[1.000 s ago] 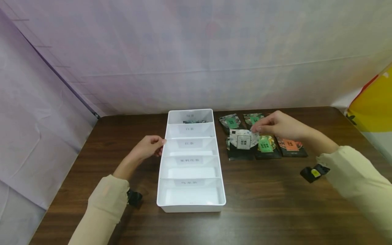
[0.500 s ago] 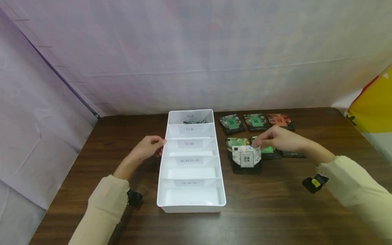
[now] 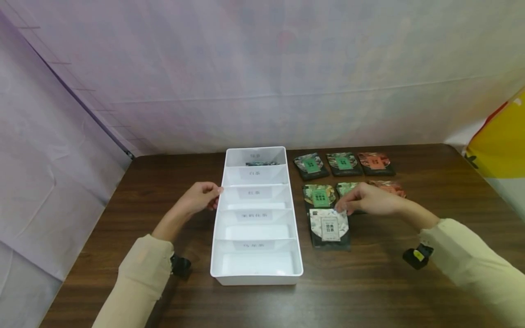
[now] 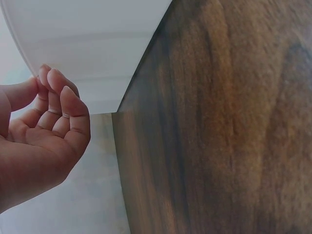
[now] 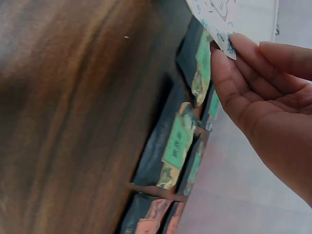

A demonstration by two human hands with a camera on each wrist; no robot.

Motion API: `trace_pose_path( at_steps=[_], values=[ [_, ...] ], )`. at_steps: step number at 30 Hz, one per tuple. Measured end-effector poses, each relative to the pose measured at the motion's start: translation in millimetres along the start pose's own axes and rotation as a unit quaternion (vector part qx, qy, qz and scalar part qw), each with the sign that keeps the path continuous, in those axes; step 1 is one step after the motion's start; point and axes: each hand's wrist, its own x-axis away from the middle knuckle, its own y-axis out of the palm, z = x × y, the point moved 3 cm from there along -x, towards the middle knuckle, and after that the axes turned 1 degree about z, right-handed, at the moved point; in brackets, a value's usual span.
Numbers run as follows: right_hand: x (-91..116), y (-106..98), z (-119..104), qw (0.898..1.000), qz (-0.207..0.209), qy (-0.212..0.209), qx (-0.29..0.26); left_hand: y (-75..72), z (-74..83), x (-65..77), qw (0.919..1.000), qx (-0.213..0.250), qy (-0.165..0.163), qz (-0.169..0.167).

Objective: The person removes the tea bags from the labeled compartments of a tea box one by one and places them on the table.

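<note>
In the head view my right hand (image 3: 369, 200) pinches the upper right corner of a tea pouch (image 3: 329, 230) with a white patterned top and black bottom. This pouch overlaps the lower part of a green-labelled pouch (image 3: 321, 196) behind it. The right wrist view shows the white pouch's corner (image 5: 219, 29) between the fingers. A long white divided box (image 3: 258, 280) with labelled compartments stands to the left. My left hand (image 3: 201, 198) grips the box's left rim between thumb and fingers, seen also in the left wrist view. One dark pouch (image 3: 262, 163) lies in the farthest compartment.
Right of the box, a back row holds two green-labelled pouches (image 3: 311, 166) and an orange-labelled pouch (image 3: 375, 163). In the front row, the right hand partly covers another green-labelled pouch (image 3: 345, 187) and an orange one (image 3: 391, 187). A pale curtain (image 3: 262, 91) hangs behind the table.
My right hand has drawn the white-topped pouch toward the front of the table, uncovering the green-labelled pouch behind it. The left hand and the box have stayed in place.
</note>
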Motion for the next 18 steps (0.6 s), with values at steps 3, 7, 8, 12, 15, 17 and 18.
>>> trace_pose_path(
  at_steps=[3,7,8,12,15,17,18],
  values=[
    [0,4,3,1.0,-0.012,-0.003,-0.013,0.0,0.2,-0.2,1.0,0.002,-0.002,-0.001],
    [-2,10,7,1.0,-0.02,0.002,-0.017,0.0,0.5,-0.1,1.0,0.008,0.0,-0.003],
    [-2,11,8,1.0,-0.021,0.004,-0.018,0.0,0.4,-0.1,1.0,0.009,0.0,-0.003],
    [-4,16,11,0.999,-0.03,0.006,-0.024,-0.1,-0.2,-0.2,1.0,0.009,0.001,-0.002],
    [-5,18,13,0.999,-0.036,0.009,-0.026,-0.1,-0.4,-0.3,1.0,0.008,0.001,-0.002],
    [-4,18,14,0.999,-0.038,0.016,-0.026,0.0,-0.2,-0.2,1.0,0.008,0.002,-0.002],
    [-4,19,14,0.999,-0.037,0.018,-0.026,0.0,-0.2,-0.1,1.0,0.008,0.003,-0.002]
  ],
)
